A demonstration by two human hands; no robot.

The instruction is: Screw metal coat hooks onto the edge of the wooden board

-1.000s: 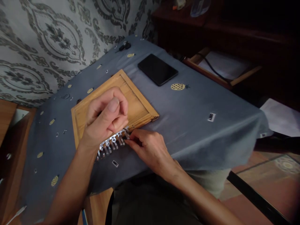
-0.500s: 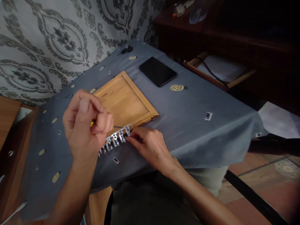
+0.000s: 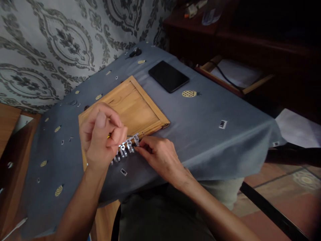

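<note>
A wooden framed panel [image 3: 132, 103] lies on the table, with a silver metal hook rail [image 3: 129, 142] along its near edge. My left hand [image 3: 101, 135] is closed above the panel's near left part and hides some of the rail. In its fist is a screwdriver [image 3: 109, 136]; a bit of yellow handle shows, and the thin shaft reaches toward the rail's right end. With thumb and fingers pinched, my right hand [image 3: 160, 154] grips the hook at that right end. Its fingertips partly cover the hook.
On the blue-grey tablecloth [image 3: 200, 134], a black phone-like device [image 3: 169, 76] lies beyond the panel. Dark keys [image 3: 136, 52] lie near the patterned wall covering [image 3: 62, 47]. Small screw-like bits [image 3: 71, 139] sit to the left. An open drawer [image 3: 235, 73] stands beyond the table.
My left hand has moved right and slightly down with the screwdriver, uncovering the panel's left corner. The right hand keeps its grip on the rail.
</note>
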